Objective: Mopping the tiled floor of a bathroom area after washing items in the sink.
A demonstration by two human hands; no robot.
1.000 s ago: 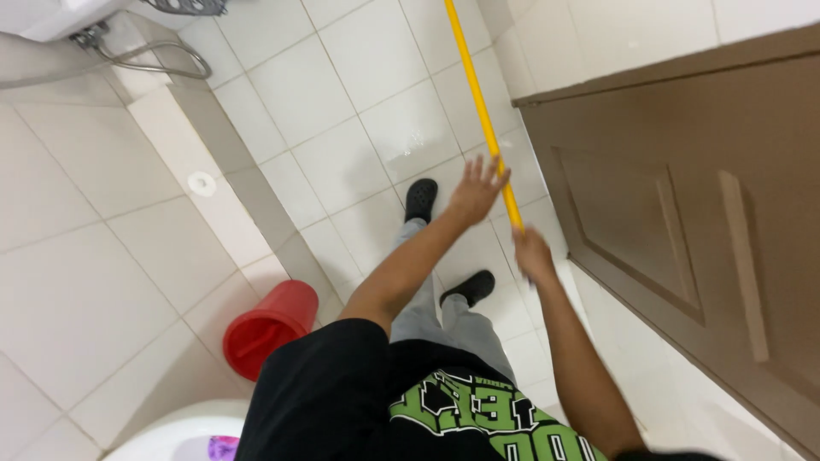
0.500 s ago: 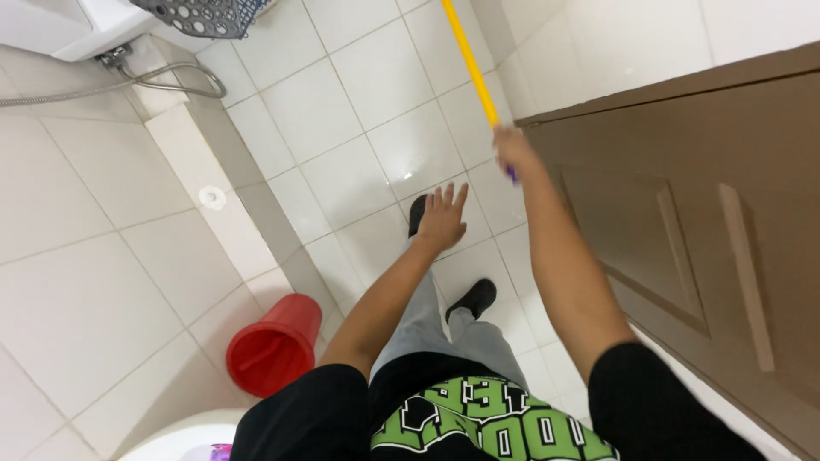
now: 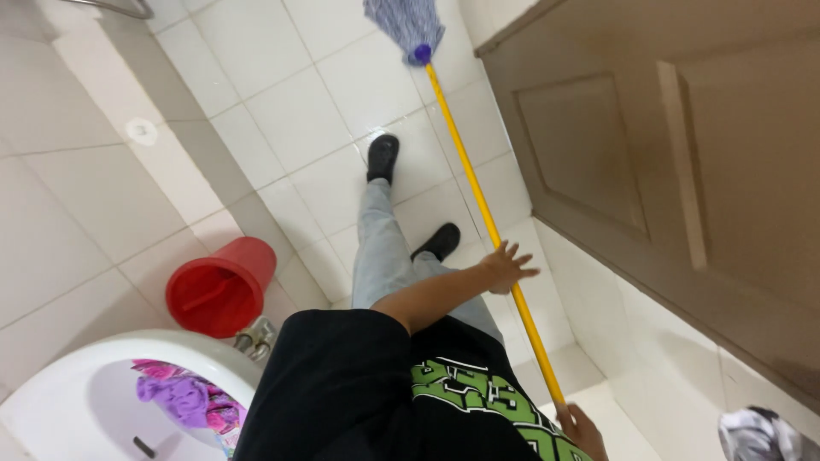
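A mop with a long yellow handle and a blue-and-white string head slants across the white tiled floor. My right hand is closed around the handle's near end, low by my hip. My left hand reaches out with fingers spread, right beside the handle at its middle and not wrapped around it. Below it are my grey trousers and black shoes.
A brown panelled door fills the right side. A red bucket stands at the left beside a white basin holding purple and pink cloth. A round floor drain and a crumpled grey cloth are also in view.
My right hand slid down the yellow handle to its near end by my body. The mop head has come into view at the top. My left hand stays open beside the handle.
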